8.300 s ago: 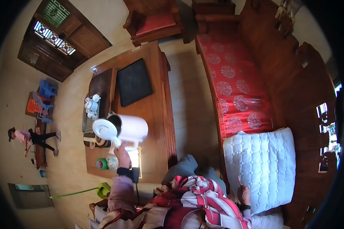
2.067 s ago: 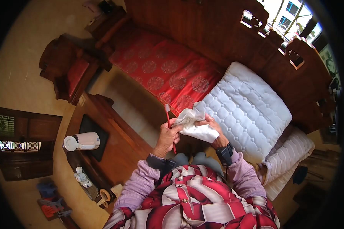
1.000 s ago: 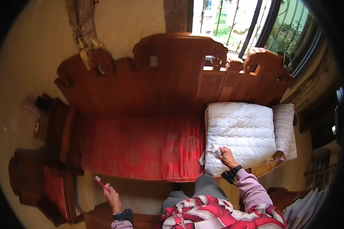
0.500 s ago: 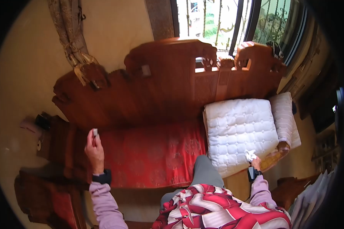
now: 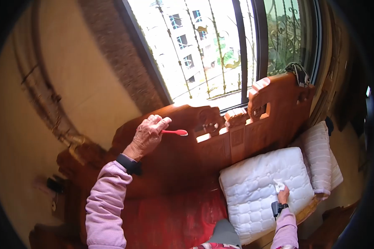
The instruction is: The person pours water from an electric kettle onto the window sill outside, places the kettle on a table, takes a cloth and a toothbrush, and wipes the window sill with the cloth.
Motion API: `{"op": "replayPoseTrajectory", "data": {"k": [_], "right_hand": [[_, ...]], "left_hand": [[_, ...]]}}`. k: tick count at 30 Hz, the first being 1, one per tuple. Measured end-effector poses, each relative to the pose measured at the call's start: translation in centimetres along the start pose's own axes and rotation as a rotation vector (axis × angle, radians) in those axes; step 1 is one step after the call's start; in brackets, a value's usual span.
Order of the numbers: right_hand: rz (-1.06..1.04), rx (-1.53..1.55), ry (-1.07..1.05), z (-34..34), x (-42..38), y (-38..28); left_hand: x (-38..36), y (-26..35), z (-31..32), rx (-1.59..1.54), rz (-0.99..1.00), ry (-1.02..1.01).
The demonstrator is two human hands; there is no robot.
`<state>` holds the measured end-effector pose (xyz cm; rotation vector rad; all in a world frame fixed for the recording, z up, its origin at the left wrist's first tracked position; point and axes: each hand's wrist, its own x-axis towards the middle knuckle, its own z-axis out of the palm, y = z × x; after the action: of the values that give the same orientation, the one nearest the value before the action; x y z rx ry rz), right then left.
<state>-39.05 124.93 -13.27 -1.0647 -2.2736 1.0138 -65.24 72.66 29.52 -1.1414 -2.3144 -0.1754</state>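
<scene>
My left hand [image 5: 147,133] gripping red brush [image 5: 175,132] before the bench back [image 5: 166,162], right hand [image 5: 283,195] grasping white cloth [image 5: 279,185] over the quilt [image 5: 266,186], window [image 5: 203,50] beyond.

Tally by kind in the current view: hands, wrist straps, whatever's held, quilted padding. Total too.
Hands: 2 (left hand, right hand)
Black wrist straps: 2 (left strap, right strap)
Red brush: 1, left hand
White cloth or tissue: 1, right hand
White quilted pad: 1
Total: 7
</scene>
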Motion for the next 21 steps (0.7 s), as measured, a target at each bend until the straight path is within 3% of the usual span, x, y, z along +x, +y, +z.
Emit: {"op": "replayPoseTrajectory", "data": {"k": [4,6,8,11,14,18,19,21], "right_hand": [[0.139,0.08,-0.114,1.0,0.8,3.4],[0.102,0.078,-0.107,0.6,-0.2,3.7],[0.222,0.155,-0.19,0.5,-0.3,3.9],[0.188,0.184,-0.214,1.7,0.6,5.3],[0.157,0.05,-0.25,4.0,2.8,7.9],[0.099,-0.113,-0.246,5.3,4.0,8.7],[0.137,-0.107,-0.228,6.8,4.3,11.9],[0.324,0.078,-0.292,7.7,5.4,13.5]], "left_hand": [[6.7,-3.4,5.4,0.095,0.073,0.062],[8.4,-4.6,8.0,0.102,0.033,0.039],[9.7,-5.2,9.8,0.018,-0.068,-0.007],[10.5,-4.5,10.4,-0.213,-0.283,-0.08],[10.0,-4.3,10.9,-0.112,-0.273,0.011],[10.5,-3.8,11.1,-0.084,-0.397,-0.021],[10.5,-4.0,11.4,-0.056,-0.326,0.033],[11.1,-3.9,11.1,-0.105,-0.395,-0.035]]}}
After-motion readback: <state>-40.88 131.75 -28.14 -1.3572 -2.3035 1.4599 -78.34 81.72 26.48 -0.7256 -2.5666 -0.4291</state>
